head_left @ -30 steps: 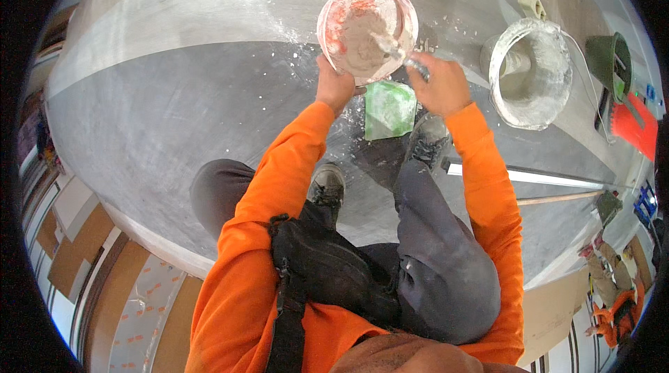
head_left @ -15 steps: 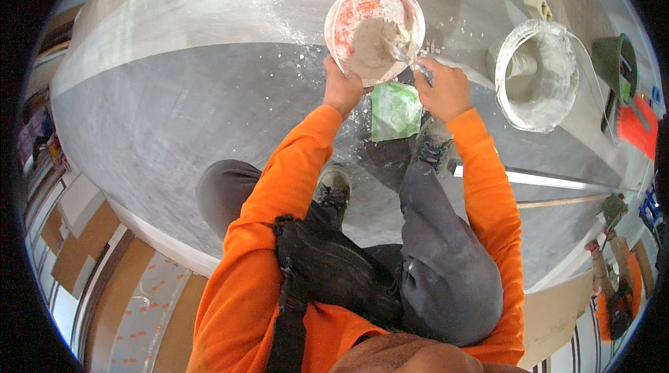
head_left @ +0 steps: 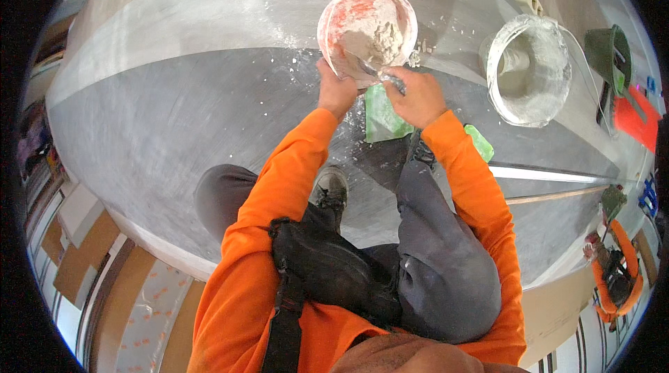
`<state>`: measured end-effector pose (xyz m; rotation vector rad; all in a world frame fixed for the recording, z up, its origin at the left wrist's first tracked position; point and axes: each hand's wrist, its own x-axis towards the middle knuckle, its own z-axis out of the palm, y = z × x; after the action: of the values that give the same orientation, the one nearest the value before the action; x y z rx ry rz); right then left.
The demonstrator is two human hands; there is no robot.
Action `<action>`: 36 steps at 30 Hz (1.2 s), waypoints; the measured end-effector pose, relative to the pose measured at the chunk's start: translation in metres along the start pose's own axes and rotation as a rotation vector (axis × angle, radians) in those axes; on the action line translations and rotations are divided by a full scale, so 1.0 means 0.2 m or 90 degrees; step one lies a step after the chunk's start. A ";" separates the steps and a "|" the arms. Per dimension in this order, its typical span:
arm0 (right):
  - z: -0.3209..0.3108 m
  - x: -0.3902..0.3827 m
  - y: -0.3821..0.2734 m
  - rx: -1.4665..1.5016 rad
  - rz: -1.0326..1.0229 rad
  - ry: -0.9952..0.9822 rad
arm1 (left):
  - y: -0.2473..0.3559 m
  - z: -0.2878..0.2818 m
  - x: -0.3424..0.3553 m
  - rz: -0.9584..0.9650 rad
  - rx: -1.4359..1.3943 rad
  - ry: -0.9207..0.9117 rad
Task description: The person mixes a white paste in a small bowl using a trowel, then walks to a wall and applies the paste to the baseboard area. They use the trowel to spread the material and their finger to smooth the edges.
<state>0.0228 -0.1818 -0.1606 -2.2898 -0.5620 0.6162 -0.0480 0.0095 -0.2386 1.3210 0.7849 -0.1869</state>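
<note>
A round bucket (head_left: 410,21), whitish outside and stained red and white inside, stands on the floor ahead of me. Wet, lumpy beige plaster (head_left: 385,37) lies inside it, heaped toward the right. My left hand (head_left: 336,93) grips the bucket's near-left side, thumb near the rim. Closed round the handle of a small trowel (head_left: 364,66), my right hand (head_left: 420,99) is over the near rim. The trowel's blade dips down inside the bucket along the near wall, partly hidden. Just under my right hand lies a green, plaster-dusted flat piece (head_left: 382,116).
A larger plaster-caked white bucket (head_left: 496,70) stands to the right, with a socket block (head_left: 528,0) and cable behind it. Farther right are a dark green bucket (head_left: 592,49) and a red flat item (head_left: 637,129). A metal straightedge (head_left: 547,175) lies near my right forearm. Crumbs dot the floor.
My right hand has drawn the trowel from the middle of the plaster toward the bucket's near-left wall. The plaster is now heaped on the right. A second green piece shows beside my right forearm.
</note>
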 end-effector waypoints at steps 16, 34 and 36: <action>-0.14 -0.03 0.00 -0.175 0.005 0.079 | 0.18 0.12 -0.08 0.016 0.039 0.028; -0.17 0.01 0.07 -0.127 -0.001 0.091 | 0.04 0.05 -0.02 0.081 0.120 0.050; -0.22 0.06 0.07 -0.195 0.047 0.107 | 0.07 0.06 -0.02 0.022 0.067 0.034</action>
<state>0.0610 -0.2066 -0.1443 -2.6291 -0.5217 0.3880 -0.0390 0.0014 -0.2249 1.4428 0.8065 -0.1683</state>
